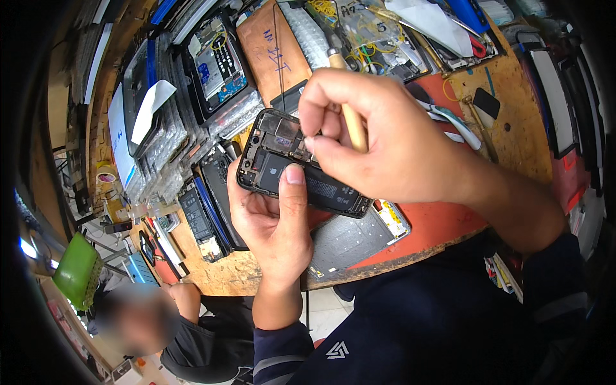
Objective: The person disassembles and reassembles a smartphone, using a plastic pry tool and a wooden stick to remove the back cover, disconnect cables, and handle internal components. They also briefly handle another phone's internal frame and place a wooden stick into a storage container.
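My left hand (279,228) is wrapped around an opened smartphone (324,187), its thumb lying across the dark battery. The phone's back or screen is off, so the battery, circuit parts and camera holes show inside the black frame. Over its upper right edge is my right hand (401,144), closed around a tool with a pale wooden handle (353,127). The tool's working end is hidden by my fingers. The right thumb and fingertip pinch together close to the phone's inner parts; whether something small sits between them I cannot tell.
Beneath my hands a grey panel (350,244) lies on a red mat (436,221). Other opened devices (200,221) and bubble-wrapped stacks (167,147) crowd the left. Tweezers (459,122) and a brass-coloured tool (481,125) lie to the right. Another person (205,340) sits at lower left.
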### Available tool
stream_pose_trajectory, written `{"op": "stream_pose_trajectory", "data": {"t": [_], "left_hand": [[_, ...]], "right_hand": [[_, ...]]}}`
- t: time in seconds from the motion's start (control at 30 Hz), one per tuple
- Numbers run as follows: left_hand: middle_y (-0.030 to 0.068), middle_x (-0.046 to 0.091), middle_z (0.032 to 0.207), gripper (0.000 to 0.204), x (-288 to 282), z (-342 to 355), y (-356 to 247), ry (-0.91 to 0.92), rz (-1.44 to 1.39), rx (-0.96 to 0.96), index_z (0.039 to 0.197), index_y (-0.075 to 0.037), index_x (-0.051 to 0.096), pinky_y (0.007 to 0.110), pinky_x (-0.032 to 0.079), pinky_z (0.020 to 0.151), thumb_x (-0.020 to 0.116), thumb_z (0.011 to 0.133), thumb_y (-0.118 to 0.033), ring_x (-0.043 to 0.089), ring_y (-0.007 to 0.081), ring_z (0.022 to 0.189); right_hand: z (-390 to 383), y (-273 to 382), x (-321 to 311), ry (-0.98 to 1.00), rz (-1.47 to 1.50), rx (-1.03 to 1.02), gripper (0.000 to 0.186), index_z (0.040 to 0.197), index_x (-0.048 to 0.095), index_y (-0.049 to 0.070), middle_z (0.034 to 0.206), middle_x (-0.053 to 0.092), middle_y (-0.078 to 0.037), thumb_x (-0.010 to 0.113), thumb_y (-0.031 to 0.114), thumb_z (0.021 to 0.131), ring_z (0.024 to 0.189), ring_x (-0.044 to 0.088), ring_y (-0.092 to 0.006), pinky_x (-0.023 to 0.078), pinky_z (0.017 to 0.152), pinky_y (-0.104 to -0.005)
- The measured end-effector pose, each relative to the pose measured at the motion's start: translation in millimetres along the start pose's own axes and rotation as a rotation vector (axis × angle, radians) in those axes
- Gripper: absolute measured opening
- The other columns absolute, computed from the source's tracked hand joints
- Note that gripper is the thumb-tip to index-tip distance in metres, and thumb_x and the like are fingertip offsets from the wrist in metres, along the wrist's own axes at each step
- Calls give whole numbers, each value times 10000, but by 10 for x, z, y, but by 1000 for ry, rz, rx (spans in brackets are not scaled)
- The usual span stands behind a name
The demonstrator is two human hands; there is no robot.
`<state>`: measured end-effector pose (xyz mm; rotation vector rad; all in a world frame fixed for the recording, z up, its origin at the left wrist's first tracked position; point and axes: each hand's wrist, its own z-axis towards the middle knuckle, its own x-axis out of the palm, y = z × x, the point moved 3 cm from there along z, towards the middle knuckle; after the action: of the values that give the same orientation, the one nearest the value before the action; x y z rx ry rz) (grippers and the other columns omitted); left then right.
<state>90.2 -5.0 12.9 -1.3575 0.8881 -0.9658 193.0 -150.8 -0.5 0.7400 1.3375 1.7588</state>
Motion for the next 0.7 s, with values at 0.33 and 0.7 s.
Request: {"op": "stream_pose_trajectory", "data": {"t": [0.33, 0.7], "left_hand": [[92, 700, 1286, 400, -196, 144, 75, -28, -202, 4, 1420, 28, 554, 314, 495, 1063, 712, 1059, -43, 652, 143, 1167], [45, 754, 1151, 239, -570, 187, -78, -155, -356, 62, 1294, 1, 648, 288, 570, 923, 676, 1071, -82, 703, 112, 1029]], "right_hand": [[25, 121, -121, -24, 24, 163, 95, 1056, 697, 19, 855, 603, 60, 763, 39, 990, 763, 506, -7, 411, 653, -209], [-147, 95, 71, 218, -53, 203, 190, 1115, 781, -2, 832, 684, -11, 808, 110, 964, 683, 579, -55, 477, 627, -271]]}}
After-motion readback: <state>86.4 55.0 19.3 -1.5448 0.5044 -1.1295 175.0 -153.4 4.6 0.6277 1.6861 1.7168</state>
